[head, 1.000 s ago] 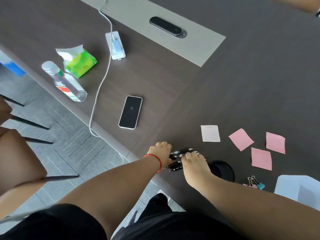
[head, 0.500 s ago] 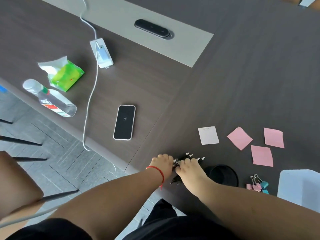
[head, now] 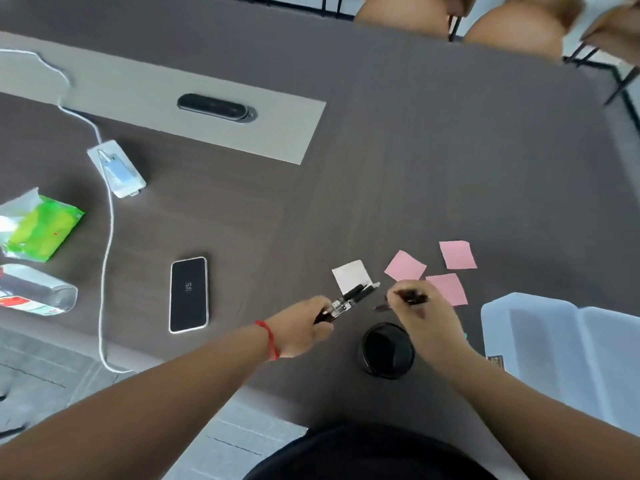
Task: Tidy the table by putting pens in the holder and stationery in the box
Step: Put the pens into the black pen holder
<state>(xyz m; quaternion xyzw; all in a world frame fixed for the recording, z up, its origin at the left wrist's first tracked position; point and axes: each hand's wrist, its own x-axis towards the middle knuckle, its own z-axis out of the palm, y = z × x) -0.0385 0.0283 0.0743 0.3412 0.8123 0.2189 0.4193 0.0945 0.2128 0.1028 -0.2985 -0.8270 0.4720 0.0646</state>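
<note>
Pens are picked up but not in the holder [head: 388, 351] yet: left hand [head: 304, 329] grips a bunch of pens [head: 349, 301], right hand [head: 424, 315] pinches one. Sticky notes [head: 405, 266] lie just beyond, far from done; box [head: 561, 341] waits right.

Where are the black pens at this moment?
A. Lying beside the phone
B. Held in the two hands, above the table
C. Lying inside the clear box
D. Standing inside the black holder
B: the left hand grips a bundle of pens and the right hand grips more, above the black holder.
</note>
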